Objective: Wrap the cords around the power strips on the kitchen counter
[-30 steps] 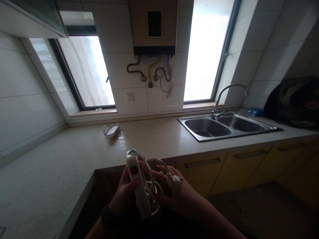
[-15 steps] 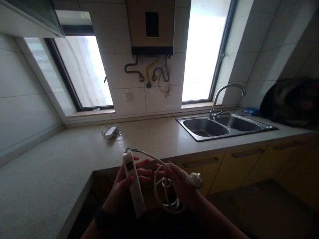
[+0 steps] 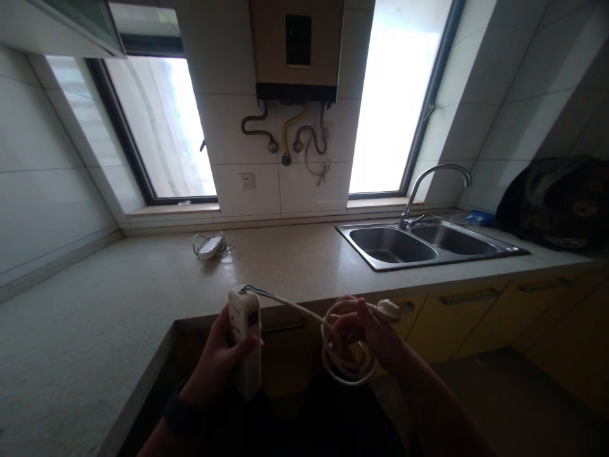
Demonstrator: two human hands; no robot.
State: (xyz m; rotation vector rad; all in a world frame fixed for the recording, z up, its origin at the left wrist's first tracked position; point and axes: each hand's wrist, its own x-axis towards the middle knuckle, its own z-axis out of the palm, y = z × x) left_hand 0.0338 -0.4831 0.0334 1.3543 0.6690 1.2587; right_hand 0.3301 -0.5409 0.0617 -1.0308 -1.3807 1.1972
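Observation:
My left hand (image 3: 222, 349) is closed around a white power strip (image 3: 245, 317), held tilted below the counter's front edge. A dark red switch shows near its upper end. From that end comes a white cord (image 3: 297, 306), and bluish inner wires are bare where it meets the strip. The cord runs across to my right hand (image 3: 371, 333), whose fingers are wrapped round its loose coil. The white plug (image 3: 389, 310) sticks out to the right just above this hand. Part of the coil is hidden behind the fingers.
On the stone counter (image 3: 143, 273) lies a white adapter with a bundled cable (image 3: 210, 246). To the right is a double sink (image 3: 390, 266) with a tall tap (image 3: 413, 190). A black bag (image 3: 552, 203) stands at the far right. Yellow drawers (image 3: 466, 317) line the counter's front.
My right hand has moved right and slightly up with the coil and plug. The power strip has turned, showing its broad face, and my left fingers have closed round it. The view has shifted slightly.

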